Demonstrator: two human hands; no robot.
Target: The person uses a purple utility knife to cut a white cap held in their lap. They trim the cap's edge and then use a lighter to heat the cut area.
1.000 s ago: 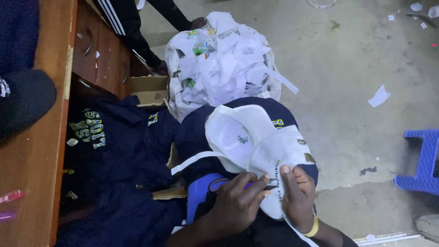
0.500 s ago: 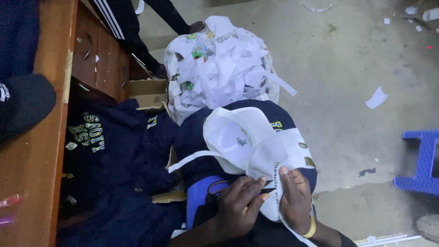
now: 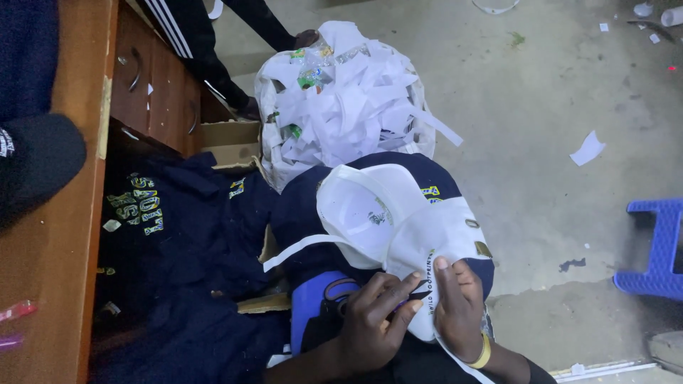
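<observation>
So both hands are down at the bottom of the view, working on a white cap lining (image 3: 398,227) that sits inside out over a navy cap (image 3: 398,169) on the lap. My right hand (image 3: 459,309) lies flat on the lower edge of the white fabric, fingers pressed onto it, with a yellow wristband (image 3: 484,352) at the wrist. My left hand (image 3: 373,320) is curled narrow, fingertips pinched together around something small and dark right at that same edge; I can't tell what it is, it's too small. A loose white strip (image 3: 302,249) trails off the cap toward the left.

Just behind the cap there's a white bag (image 3: 341,99) stuffed with white paper strips, standing on the concrete floor (image 3: 541,92), where a few scraps are scattered too. Left of the cap lies a heap of navy garments (image 3: 178,235) with yellow lettering, over a bit of cardboard box (image 3: 228,139). A wooden worktop (image 3: 57,284) with drawers runs along the left edge, a black cap (image 3: 35,163) resting on it. A blue plastic stool (image 3: 658,249) peeks in at the right. Someone else's leg in dark striped trousers (image 3: 178,28) shows at the top.
</observation>
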